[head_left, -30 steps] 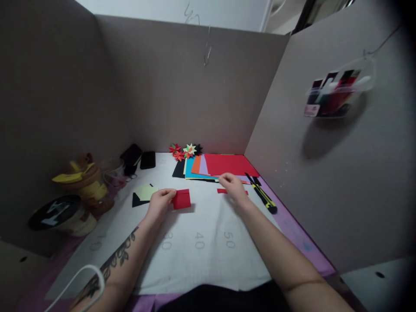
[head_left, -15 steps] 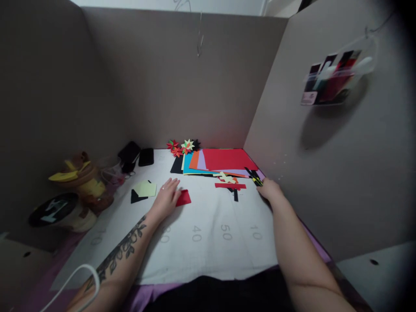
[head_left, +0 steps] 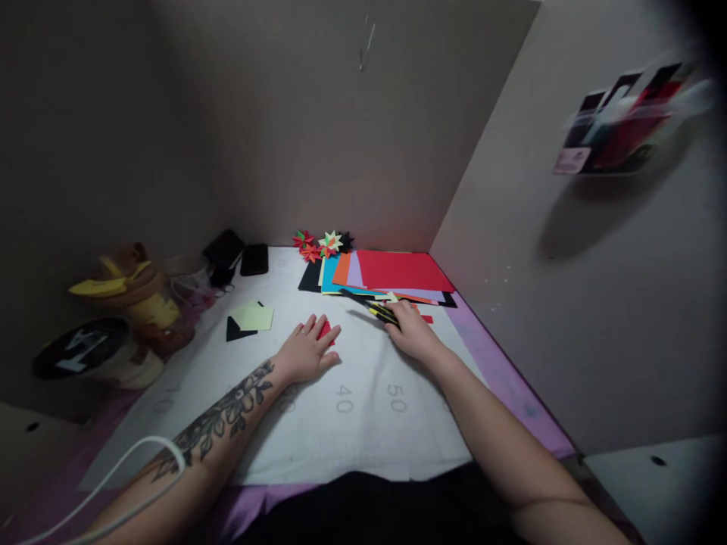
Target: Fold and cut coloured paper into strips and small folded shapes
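Observation:
My left hand (head_left: 307,350) lies flat with its fingers spread, partly covering a small piece of red paper (head_left: 326,331). My right hand (head_left: 416,333) is closed around black-and-yellow scissors (head_left: 384,313), whose dark blades point left over the paper sheets' near edge. Beneath and behind that hand, pale and red paper strips (head_left: 427,319) are mostly hidden. To the left of my left hand are a light green paper square (head_left: 257,316) and a black piece of paper (head_left: 237,330) partly under it.
Large coloured sheets (head_left: 406,270) lie stacked at the back, beside folded paper stars (head_left: 330,242). A black phone-like object (head_left: 254,260) rests at the back left. Along the left stand a yellow-brown pot (head_left: 151,309) and a black-lidded tub (head_left: 85,350). A white cable (head_left: 130,446) crosses my left forearm.
My right hand has moved left from the table's right edge with the scissors, now over the paper strips. My left hand has shifted right, covering more of the red paper. The view has tilted downward.

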The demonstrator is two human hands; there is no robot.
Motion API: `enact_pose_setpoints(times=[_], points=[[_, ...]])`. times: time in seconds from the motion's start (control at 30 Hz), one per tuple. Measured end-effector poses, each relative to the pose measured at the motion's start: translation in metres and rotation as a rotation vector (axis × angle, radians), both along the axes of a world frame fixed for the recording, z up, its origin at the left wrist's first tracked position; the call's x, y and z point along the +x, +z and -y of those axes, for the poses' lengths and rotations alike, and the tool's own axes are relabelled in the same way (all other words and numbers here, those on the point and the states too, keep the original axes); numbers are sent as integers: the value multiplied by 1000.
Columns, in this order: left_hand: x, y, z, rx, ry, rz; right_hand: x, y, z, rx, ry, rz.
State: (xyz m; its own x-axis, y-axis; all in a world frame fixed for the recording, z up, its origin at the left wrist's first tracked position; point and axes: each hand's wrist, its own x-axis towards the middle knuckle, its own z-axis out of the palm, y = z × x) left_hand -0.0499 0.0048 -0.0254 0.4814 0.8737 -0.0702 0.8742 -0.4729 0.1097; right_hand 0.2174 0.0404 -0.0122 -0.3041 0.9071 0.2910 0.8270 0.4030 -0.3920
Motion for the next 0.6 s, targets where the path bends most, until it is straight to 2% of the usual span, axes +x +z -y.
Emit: enact_pose_setpoints(times=[0.1,0.3,0.4,0.6], points=[[0,0,1,-18,31,47,-7,-3,5,-77,62,56],[-16,-1,-2,-46,113,260,10,-1,3,-112,208,120],[-22,2,-3,-20,96,269,15,-3,2,-131,257,160],[-26,3,-11,76,68,223,16,-1,3,-136,263,171]])
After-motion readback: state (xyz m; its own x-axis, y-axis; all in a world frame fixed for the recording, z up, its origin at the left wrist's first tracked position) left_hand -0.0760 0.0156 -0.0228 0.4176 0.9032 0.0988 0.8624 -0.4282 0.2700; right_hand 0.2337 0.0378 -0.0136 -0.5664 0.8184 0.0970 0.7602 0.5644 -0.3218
